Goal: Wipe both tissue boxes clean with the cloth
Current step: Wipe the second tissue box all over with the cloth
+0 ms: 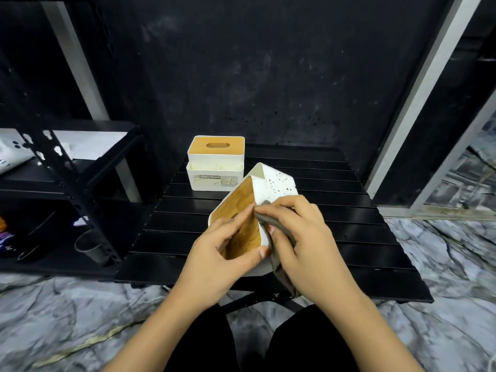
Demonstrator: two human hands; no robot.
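Bare slats of the black table (335, 216) lie open right of the upright tissue box (216, 162).

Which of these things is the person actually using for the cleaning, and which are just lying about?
In use:
- tilted tissue box, spotted side up, gripped by the left hand
- grey cloth, held by the right hand
- second tissue box, upright on the black table, waiting

Lying about:
- black shelf rack
- metal cup on its lower shelf
- white papers on its upper shelf
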